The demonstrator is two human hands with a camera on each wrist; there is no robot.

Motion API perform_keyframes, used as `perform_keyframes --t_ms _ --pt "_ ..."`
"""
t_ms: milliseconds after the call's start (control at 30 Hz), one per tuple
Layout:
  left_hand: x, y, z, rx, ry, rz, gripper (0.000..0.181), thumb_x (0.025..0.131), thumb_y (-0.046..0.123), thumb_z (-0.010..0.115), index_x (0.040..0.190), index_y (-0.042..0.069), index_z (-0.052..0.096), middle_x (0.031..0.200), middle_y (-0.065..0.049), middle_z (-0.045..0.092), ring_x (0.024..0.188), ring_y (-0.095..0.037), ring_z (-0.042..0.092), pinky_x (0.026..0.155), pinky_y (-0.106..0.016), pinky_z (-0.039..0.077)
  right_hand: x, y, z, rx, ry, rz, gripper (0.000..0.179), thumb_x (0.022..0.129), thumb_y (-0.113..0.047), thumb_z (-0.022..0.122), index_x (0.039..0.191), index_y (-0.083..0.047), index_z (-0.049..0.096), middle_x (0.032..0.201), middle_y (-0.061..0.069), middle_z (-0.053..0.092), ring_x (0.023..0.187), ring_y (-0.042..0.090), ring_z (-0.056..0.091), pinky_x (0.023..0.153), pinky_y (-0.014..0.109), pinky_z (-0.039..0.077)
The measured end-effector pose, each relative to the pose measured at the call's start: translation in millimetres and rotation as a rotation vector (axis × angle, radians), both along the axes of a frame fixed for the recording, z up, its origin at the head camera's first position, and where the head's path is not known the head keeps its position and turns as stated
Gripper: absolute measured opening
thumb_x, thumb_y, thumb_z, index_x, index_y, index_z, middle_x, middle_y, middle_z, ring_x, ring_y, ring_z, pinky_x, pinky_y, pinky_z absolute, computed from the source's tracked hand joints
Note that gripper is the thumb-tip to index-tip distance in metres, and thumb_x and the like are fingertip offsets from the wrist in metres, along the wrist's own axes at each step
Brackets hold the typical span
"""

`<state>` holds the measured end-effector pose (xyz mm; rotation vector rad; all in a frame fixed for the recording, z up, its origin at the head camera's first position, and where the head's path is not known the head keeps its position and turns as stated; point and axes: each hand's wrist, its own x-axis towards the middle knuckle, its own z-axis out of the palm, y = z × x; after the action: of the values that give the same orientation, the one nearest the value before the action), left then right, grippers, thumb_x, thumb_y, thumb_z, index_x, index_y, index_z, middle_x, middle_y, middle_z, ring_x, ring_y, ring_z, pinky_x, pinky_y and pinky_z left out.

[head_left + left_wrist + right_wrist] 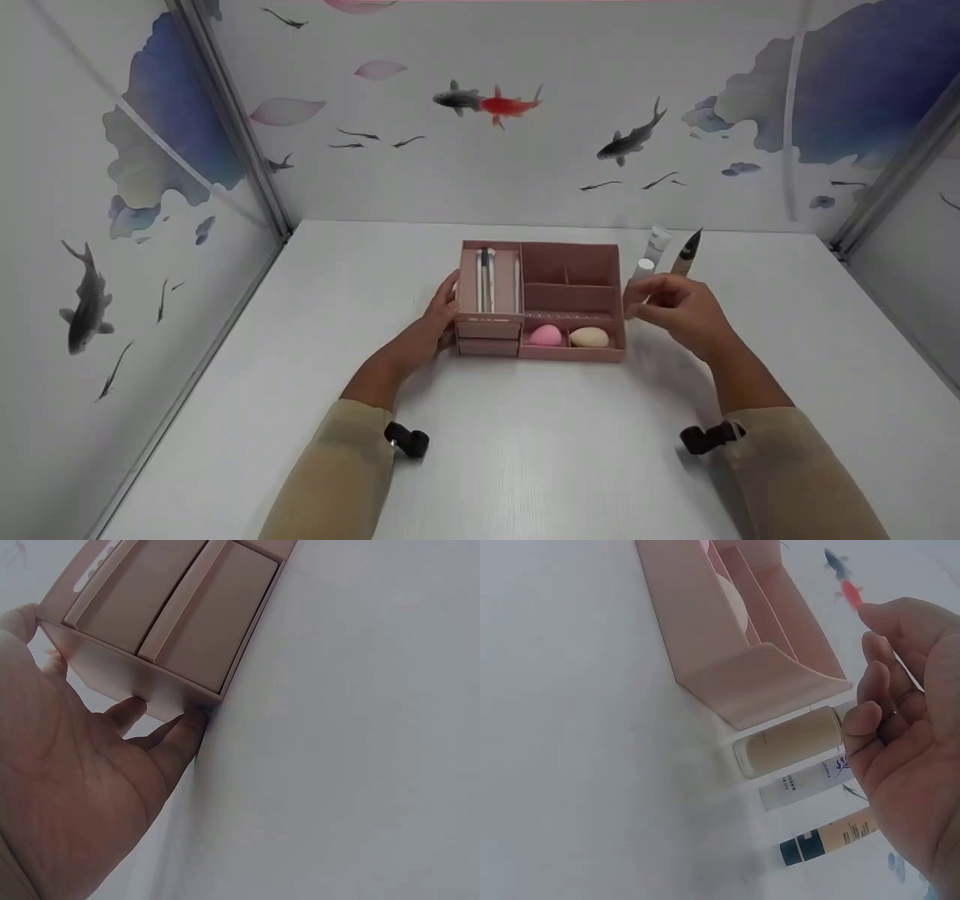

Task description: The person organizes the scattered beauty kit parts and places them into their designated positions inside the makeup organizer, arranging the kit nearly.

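A pink desk organizer (570,298) stands on the white table, with slim pens (486,281) in its left tray and a pink egg-shaped makeup sponge (546,335) and a beige one (589,337) in its front compartments. My left hand (433,324) rests its fingertips on the organizer's left side wall, beside two drawers (210,615). Just past the right wall, my right hand (686,311) hovers with loosely bent fingers and nothing between them. Close under it in the right wrist view is a glass bottle of beige liquid (791,742).
Right of the organizer, past the bottle, are a white tube (657,244) with purple print and a beige tube with a dark cap (829,837). A white wall (525,180) painted with fish rises behind the table, with metal-framed panels at both sides.
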<state>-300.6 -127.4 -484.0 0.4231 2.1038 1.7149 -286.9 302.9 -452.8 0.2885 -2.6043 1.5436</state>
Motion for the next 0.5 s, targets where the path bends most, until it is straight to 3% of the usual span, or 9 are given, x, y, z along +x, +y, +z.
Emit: perform_keyframes --t_ms 233,400,500 --pt "-0.9 -0.8 -1.0 0.015 0.001 -0.005 0.056 0.113 0.063 0.029 0.162 0.066 0.002 0.182 0.003 -0.005 0.169 -0.035 0.008 0.132 -0.062 0.021 -3.8 11.8 -2.9 -0.131 0.059 -0.146 0.032 0.100 -0.024 0.078 0.127 -0.008 0.073 0.097 -0.007 0.066 0.085 0.013 0.060 0.070 0.021 0.055" --pt "-0.3 -0.4 -0.4 0.004 0.000 0.002 0.056 0.112 0.065 0.029 0.162 0.067 0.003 0.182 0.005 -0.003 0.169 -0.034 0.010 0.133 -0.061 0.022 -8.2 22.8 -5.3 -0.201 0.024 -0.236 0.030 0.098 -0.030 0.080 0.124 -0.016 0.075 0.100 -0.008 0.069 0.085 0.011 0.062 0.067 0.019 0.054" --pt "0.6 -0.4 0.8 -0.006 -0.001 0.006 0.057 0.112 0.066 0.029 0.162 0.067 0.003 0.182 0.006 -0.002 0.169 -0.033 0.011 0.133 -0.059 0.023 -11.7 28.9 -7.5 -0.262 -0.001 -0.243 0.034 0.096 -0.027 0.083 0.126 -0.013 0.074 0.106 -0.006 0.072 0.091 0.010 0.067 0.068 0.017 0.055"
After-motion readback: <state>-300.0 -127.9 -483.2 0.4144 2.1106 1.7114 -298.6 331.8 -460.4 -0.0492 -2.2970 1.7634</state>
